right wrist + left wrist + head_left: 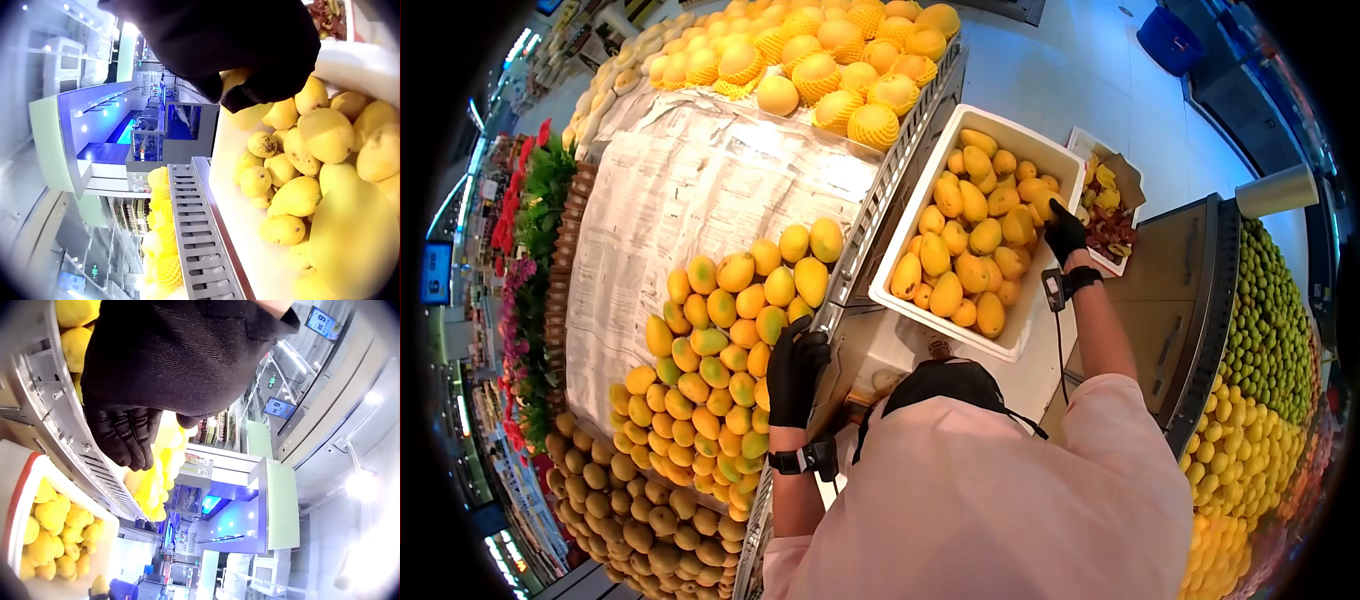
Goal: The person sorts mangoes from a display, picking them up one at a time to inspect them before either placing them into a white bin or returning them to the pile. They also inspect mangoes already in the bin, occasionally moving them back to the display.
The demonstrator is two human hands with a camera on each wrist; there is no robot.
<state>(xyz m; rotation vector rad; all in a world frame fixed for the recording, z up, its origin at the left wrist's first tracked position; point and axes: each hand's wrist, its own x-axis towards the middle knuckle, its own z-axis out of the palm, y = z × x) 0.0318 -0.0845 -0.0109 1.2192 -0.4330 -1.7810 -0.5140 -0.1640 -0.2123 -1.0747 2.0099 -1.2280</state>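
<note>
My right hand (1064,232), in a black glove, is at the right side of a white foam box (920,190) full of yellow mangoes (972,203). In the right wrist view its thumb and fingers are around a yellow mango (235,79), mostly hidden by the glove, above the other mangoes. My left hand (796,375), gloved too, is at the rail (880,190) of the fruit stand, beside a pile of yellow-green mangoes (710,350). Its fingers (128,437) hang loosely curled in the left wrist view, with nothing visible in them.
Newspaper-like sheets (670,190) line the stand behind the mango pile. Net-wrapped yellow fruit (840,60) lies at the far end, brown fruit (640,510) at the near left. A smaller box (1112,262) of scraps stands beyond the foam box. Cabinets (1160,300) flank the right.
</note>
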